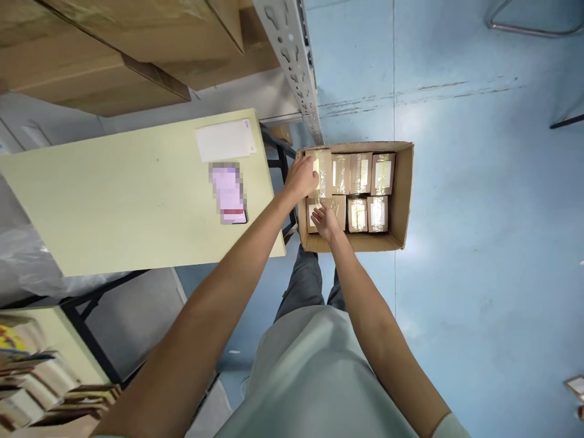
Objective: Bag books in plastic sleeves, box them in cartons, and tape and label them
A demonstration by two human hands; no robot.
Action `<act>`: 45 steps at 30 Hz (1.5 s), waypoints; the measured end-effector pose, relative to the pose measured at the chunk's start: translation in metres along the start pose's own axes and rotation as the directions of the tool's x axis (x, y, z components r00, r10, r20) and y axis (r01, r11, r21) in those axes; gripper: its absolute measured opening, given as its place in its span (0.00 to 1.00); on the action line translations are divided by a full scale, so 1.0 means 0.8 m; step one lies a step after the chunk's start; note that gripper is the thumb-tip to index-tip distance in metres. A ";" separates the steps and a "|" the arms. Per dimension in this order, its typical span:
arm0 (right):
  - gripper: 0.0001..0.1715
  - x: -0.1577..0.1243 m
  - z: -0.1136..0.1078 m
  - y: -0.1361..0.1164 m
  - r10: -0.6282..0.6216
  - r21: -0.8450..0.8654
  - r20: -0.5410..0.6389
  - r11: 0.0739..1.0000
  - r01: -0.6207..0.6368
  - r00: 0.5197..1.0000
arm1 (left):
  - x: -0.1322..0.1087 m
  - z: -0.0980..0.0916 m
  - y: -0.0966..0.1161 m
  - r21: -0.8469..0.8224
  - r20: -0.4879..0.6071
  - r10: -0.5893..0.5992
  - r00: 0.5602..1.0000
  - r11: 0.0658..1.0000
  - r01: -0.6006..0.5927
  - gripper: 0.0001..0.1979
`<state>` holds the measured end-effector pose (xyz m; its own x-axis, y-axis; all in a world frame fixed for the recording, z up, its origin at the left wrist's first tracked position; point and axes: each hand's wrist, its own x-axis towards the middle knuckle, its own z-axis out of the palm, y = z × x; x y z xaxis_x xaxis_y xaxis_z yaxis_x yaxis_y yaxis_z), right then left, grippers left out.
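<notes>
A large open cardboard carton (404,201) stands on the floor before me with several small taped cardboard boxes inside, in two rows. My left hand (302,177) is closed on the left side of the small box (325,170) in the far left corner, its thumb over the top. That box looks larger and higher than its neighbours. Just below its near edge is my right hand (325,220), fingers apart, over another small box (339,210) in the near row. Whether the right fingertips touch the upper box I cannot tell. White labels and clear tape show on several small boxes.
Left of the carton stands a pale table (137,207) bearing a phone (230,191), pixelated, and white paper sheets (225,140). A perforated metal post (296,67) rises beside the carton's far left corner. Big cardboard boxes (137,42) sit at the upper left.
</notes>
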<state>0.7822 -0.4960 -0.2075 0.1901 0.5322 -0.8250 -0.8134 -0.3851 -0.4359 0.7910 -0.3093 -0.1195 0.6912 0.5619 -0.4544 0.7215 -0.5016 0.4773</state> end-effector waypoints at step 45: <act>0.14 -0.427 0.156 -0.017 0.116 -0.046 0.429 0.993 -0.106 0.896 | -0.582 -0.082 -0.045 -0.958 -0.276 -0.400 0.874 0.190 -0.216 0.33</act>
<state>0.6593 -0.5787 0.1254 -0.1596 0.7555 -0.6354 -0.8026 -0.4740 -0.3621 0.4408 -0.5093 0.1243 0.3045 0.8734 -0.3800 -0.0511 0.4133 0.9091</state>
